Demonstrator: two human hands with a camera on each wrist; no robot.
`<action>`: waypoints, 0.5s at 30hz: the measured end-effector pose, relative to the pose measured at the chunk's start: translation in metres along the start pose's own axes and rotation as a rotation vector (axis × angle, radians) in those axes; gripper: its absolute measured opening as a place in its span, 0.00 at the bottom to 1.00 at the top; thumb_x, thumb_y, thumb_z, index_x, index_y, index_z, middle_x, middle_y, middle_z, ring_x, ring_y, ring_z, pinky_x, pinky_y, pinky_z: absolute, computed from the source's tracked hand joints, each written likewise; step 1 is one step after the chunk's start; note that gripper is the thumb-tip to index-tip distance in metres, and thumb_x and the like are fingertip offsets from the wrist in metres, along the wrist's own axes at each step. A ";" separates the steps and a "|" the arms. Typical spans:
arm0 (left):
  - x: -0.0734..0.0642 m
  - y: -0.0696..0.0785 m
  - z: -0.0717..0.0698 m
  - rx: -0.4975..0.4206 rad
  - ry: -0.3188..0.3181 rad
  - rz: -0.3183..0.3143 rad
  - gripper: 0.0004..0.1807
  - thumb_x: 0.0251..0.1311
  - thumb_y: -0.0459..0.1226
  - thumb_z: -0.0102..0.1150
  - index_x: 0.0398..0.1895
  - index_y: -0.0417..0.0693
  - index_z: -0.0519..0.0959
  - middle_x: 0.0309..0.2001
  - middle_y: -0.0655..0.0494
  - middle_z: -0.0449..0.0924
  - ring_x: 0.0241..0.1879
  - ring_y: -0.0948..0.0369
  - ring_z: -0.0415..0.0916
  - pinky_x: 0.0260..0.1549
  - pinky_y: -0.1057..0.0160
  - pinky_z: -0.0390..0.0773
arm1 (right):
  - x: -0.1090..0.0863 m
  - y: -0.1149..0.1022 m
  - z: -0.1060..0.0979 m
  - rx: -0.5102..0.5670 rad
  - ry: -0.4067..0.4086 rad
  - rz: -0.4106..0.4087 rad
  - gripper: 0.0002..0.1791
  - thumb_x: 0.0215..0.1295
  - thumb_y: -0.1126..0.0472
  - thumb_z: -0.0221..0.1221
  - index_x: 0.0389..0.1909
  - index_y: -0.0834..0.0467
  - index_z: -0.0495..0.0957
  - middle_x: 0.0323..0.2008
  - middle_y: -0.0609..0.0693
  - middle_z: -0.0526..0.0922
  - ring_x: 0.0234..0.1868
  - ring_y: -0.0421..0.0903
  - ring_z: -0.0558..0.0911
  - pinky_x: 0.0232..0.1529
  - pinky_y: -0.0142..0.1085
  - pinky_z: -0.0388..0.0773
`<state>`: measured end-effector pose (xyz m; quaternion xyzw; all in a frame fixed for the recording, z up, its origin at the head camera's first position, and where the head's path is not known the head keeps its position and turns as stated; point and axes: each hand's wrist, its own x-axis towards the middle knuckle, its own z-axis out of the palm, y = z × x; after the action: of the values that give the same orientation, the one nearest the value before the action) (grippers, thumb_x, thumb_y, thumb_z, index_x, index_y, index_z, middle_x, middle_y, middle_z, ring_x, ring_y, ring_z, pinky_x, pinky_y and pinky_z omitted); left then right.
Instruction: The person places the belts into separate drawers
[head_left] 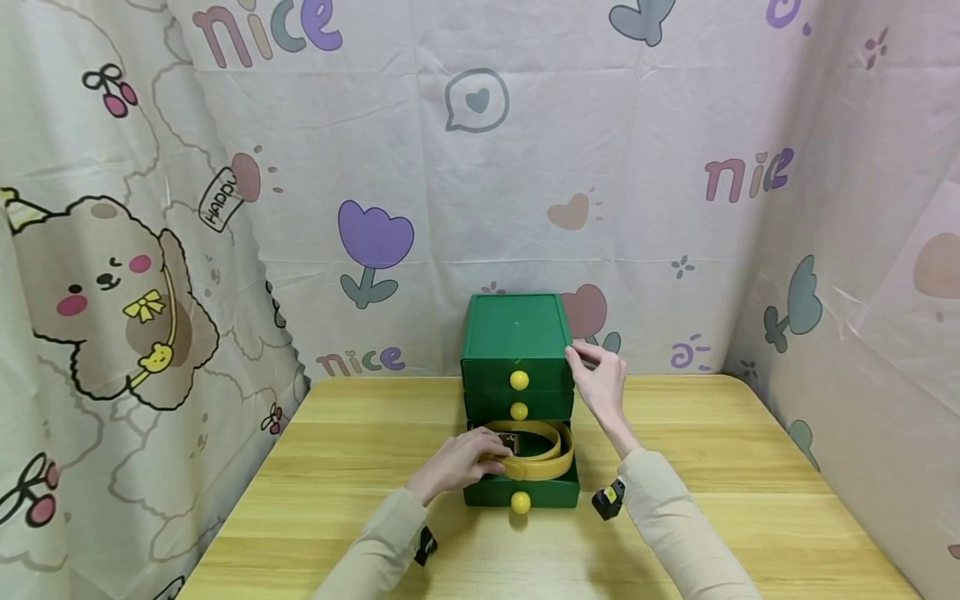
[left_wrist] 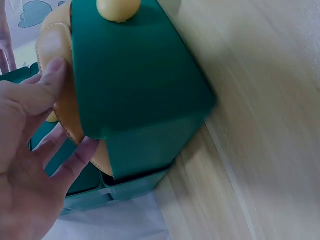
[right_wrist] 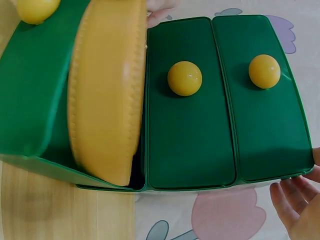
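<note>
A small green drawer cabinet has its bottom drawer pulled out. In that drawer lies a coiled yellow-tan leather belt, its dark buckle at the coil's left side. My left hand grips the coil from the left, fingers by the buckle. The left wrist view shows the thumb pressed against the belt's stitched outer face, other fingers around its lower edge. My right hand holds the cabinet's upper right front edge between thumb and fingers, as the right wrist view also shows at the corner.
Two upper drawers with yellow knobs are closed; the lower drawer bears another yellow knob. The cabinet stands on a wooden table, near a printed curtain at the back. Curtain also hangs along both sides.
</note>
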<state>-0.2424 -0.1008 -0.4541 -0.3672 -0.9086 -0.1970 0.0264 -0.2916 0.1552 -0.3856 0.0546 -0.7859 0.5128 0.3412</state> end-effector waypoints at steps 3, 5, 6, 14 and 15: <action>0.001 -0.003 0.001 -0.075 0.019 0.005 0.15 0.67 0.42 0.61 0.55 0.50 0.85 0.53 0.56 0.85 0.55 0.57 0.79 0.57 0.55 0.80 | 0.000 0.000 0.000 -0.002 -0.005 0.008 0.12 0.64 0.61 0.67 0.45 0.62 0.88 0.46 0.59 0.90 0.44 0.55 0.89 0.37 0.13 0.75; 0.002 -0.004 0.001 -0.100 0.030 0.009 0.15 0.67 0.41 0.61 0.54 0.48 0.85 0.53 0.54 0.85 0.55 0.56 0.79 0.58 0.55 0.79 | -0.001 0.000 0.000 -0.004 -0.008 0.011 0.12 0.64 0.61 0.67 0.46 0.61 0.89 0.47 0.58 0.90 0.44 0.55 0.90 0.38 0.18 0.79; 0.002 -0.004 0.001 -0.098 0.032 0.011 0.15 0.68 0.41 0.61 0.54 0.48 0.85 0.52 0.54 0.85 0.55 0.56 0.79 0.58 0.55 0.79 | 0.000 0.000 0.000 -0.007 -0.008 0.010 0.12 0.64 0.61 0.67 0.46 0.61 0.88 0.47 0.58 0.90 0.44 0.55 0.90 0.39 0.20 0.81; 0.001 -0.001 0.004 -0.040 0.052 -0.033 0.16 0.69 0.40 0.59 0.56 0.48 0.84 0.54 0.53 0.85 0.56 0.55 0.78 0.59 0.52 0.79 | -0.001 -0.001 -0.001 0.005 -0.013 0.006 0.12 0.65 0.61 0.66 0.46 0.62 0.88 0.46 0.59 0.89 0.43 0.55 0.90 0.38 0.18 0.79; 0.000 0.000 0.005 -0.039 0.053 -0.038 0.15 0.70 0.40 0.59 0.56 0.48 0.84 0.54 0.53 0.85 0.55 0.55 0.79 0.59 0.52 0.79 | -0.001 -0.001 -0.001 0.010 -0.015 0.008 0.12 0.65 0.61 0.66 0.46 0.62 0.88 0.46 0.59 0.90 0.43 0.55 0.90 0.38 0.16 0.78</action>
<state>-0.2424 -0.0988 -0.4588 -0.3449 -0.9105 -0.2247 0.0393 -0.2899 0.1551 -0.3848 0.0567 -0.7862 0.5175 0.3330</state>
